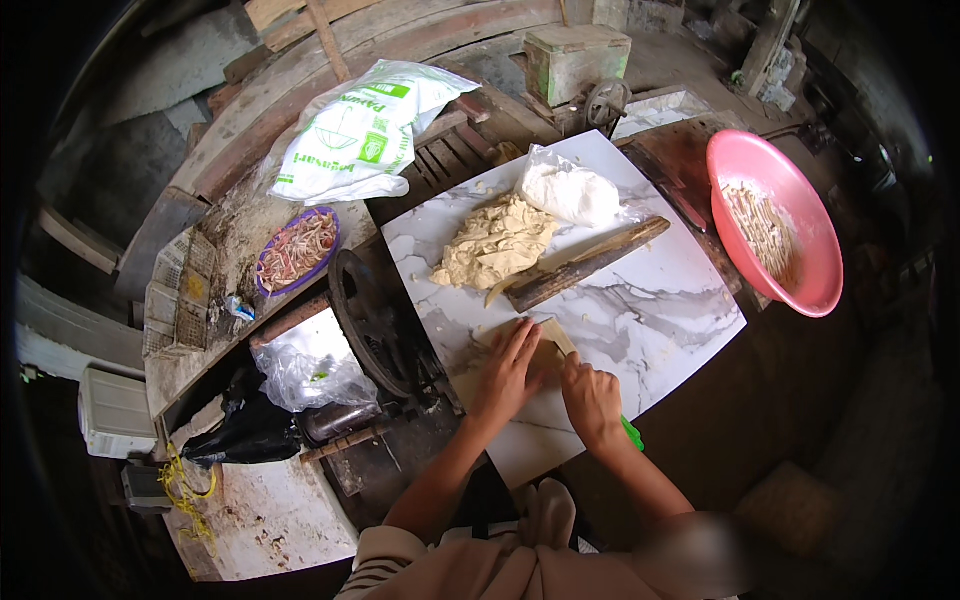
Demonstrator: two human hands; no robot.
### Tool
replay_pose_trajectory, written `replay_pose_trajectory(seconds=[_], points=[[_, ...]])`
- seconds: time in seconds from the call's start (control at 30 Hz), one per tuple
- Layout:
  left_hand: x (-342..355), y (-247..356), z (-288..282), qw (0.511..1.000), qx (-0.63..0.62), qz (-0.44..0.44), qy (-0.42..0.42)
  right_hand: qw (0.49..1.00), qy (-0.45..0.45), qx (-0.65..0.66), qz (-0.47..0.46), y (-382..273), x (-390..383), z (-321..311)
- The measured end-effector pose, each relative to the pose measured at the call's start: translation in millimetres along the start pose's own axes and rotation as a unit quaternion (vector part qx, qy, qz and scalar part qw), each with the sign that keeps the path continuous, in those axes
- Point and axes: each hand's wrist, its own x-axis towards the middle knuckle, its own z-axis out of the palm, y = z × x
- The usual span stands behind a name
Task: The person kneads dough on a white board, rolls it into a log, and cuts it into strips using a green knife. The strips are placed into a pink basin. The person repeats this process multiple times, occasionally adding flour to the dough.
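Observation:
My left hand (512, 365) lies with its fingers stretched out over a flat, pale piece of dough (543, 375) on the white marbled tabletop (650, 345). Just to its right, my right hand (592, 392) is closed round what looks like a knife, whose narrow blade (560, 338) points away from me along the dough; its handle is mostly hidden. Something bright green (632, 433) shows under my right wrist. Beyond both hands lies a worn wooden bar (590, 265). Behind it sit a lumpy mound of yellowish dough (492, 243) and a clear bag of white powder (568, 188).
A pink basin (832, 262) with pale strips stands at the right. On the left bench are a purple-rimmed tray (335, 240) of reddish strips and a large white sack (345, 135). A dark wheel (365, 325) of a machine stands close to the table's left edge.

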Motion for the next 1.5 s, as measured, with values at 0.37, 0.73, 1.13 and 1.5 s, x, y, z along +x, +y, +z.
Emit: replay_pose_trajectory(seconds=[0.37, 0.73, 1.13, 1.5], points=[[2.8, 2.2, 1.1, 1.000, -0.002, 0.004, 0.027, 0.999, -0.041, -0.006, 0.006, 8.6, -28.1, -1.5], [-4.4, 1.6, 3.0, 1.000, 0.007, -0.009, 0.029, 1.000, -0.023, 0.010, 0.008, 5.4, -1.4, -22.0], [-5.4, 4.6, -1.6, 0.999, -0.029, -0.027, 0.032, 0.999, 0.003, 0.031, -0.024, -9.3, 34.5, -4.6], [-5.1, 5.0, -4.8, 1.000, -0.017, -0.022, 0.014, 0.999, -0.049, 0.017, 0.003, -14.6, 30.1, -7.9]])
